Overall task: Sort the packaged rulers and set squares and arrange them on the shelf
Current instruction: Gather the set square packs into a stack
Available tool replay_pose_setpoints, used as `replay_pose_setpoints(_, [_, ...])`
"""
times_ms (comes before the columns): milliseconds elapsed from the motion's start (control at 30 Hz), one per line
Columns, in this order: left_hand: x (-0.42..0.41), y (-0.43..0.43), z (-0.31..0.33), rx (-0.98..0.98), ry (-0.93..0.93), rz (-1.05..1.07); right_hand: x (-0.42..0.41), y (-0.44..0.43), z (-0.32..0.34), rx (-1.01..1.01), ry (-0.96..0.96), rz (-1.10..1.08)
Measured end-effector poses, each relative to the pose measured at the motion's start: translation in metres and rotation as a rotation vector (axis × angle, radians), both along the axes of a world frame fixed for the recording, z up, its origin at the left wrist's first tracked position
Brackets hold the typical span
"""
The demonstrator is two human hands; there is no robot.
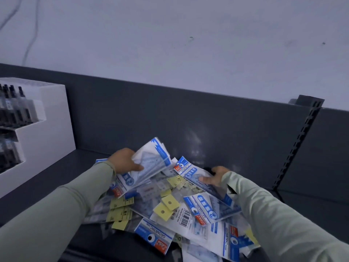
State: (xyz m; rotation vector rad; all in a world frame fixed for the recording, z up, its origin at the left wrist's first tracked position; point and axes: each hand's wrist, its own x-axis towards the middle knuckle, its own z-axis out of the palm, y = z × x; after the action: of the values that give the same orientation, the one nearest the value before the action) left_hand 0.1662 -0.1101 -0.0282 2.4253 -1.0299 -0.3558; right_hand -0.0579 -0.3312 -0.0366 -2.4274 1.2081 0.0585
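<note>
- Head view shows a loose heap of packets (175, 208) lying on the dark shelf (56, 178), blue-and-white set-square packs mixed with clear ruler packs bearing yellow tags.
- Left hand (125, 160) is closed around a bunch of blue-and-white packets (151, 163), held tilted above the far left part of the heap, thumb on top.
- Right hand (215, 176) grips another blue-and-white packet (192, 172) at its edge, fingers curled behind and thumb pressed on its face; that pack rests slanted on the heap's far right.
- Both arms wear pale green sleeves (273, 214).
- Behind the heap stands the dark back panel (188, 114), with a slotted upright rail (300, 140) to the right.
- At far left, a white stepped display box (52, 129) holds rows of small dark items, too blurred to tell.
</note>
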Motion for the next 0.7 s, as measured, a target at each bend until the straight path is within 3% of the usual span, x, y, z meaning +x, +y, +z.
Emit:
replay_pose_setpoints(100, [0.016,0.015,0.000,-0.072,0.007,0.160,-0.002,0.001,-0.002,0.028,-0.047,-0.006])
replay_pose_setpoints(233, [0.030,0.039,-0.012,-0.010,0.048,0.303,-0.004,0.001,-0.003,0.104,-0.193,-0.101])
replay_pose_setpoints(500, [0.036,0.049,-0.026,0.135,0.082,0.364,-0.004,0.008,0.014,0.068,-0.551,-0.139])
replay_pose_setpoints(700, [0.034,0.042,-0.027,0.074,0.116,0.454,-0.030,0.004,0.017,0.281,-0.570,-0.180])
